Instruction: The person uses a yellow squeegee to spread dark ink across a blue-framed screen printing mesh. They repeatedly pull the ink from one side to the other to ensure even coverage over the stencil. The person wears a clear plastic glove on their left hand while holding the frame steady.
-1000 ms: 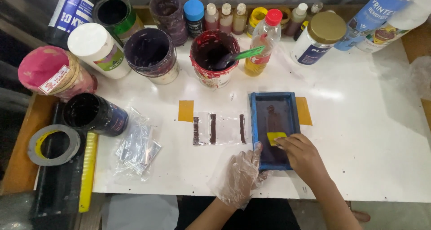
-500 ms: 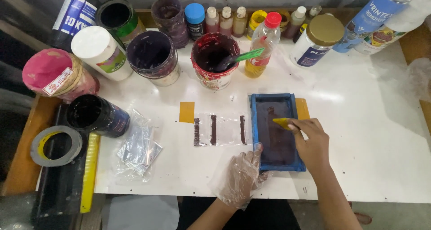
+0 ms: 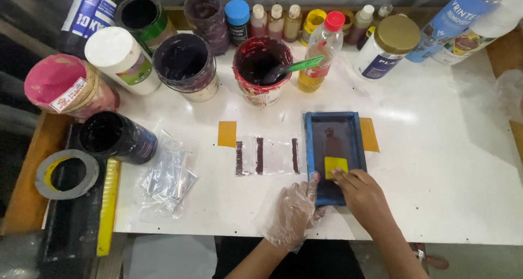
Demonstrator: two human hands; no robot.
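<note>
While the left hand [image 3: 289, 213], wrapped in a thin clear plastic glove, presses against the near left corner of the small blue frame [image 3: 333, 121], the bare right hand [image 3: 362, 194] lies over the frame's near end with its fingertips closed on a small yellow card [image 3: 336, 166]. The two hands sit close together but do different jobs: the gloved one looks placed to keep the frame from sliding, and the glove likely keeps ink off the skin, while the other drags the card flat across the mesh like a scraper.

That frame lies flat on the white table [image 3: 436, 164], just right of centre, its inner mesh coated with dark maroon ink that looks wet and glossy. Two yellow tape patches, one peeking out at the frame's right edge [image 3: 369, 134] and one well to its left [image 3: 227, 134], seem to mark where things should sit. Between them, beside the frame, lies a clear plastic sheet [image 3: 267, 156] carrying three dark printed bars.

A red-rimmed ink bucket [image 3: 261, 74] with a green-handled spatula [image 3: 297, 67] stands just behind the frame, within easy reach. More round tubs, jars and small bottles line the back edge. On the left lie crinkled clear pouches [image 3: 166, 178], a dark open tin [image 3: 114, 137], a roll of tape [image 3: 66, 174] and a yellow ruler [image 3: 108, 205].
</note>
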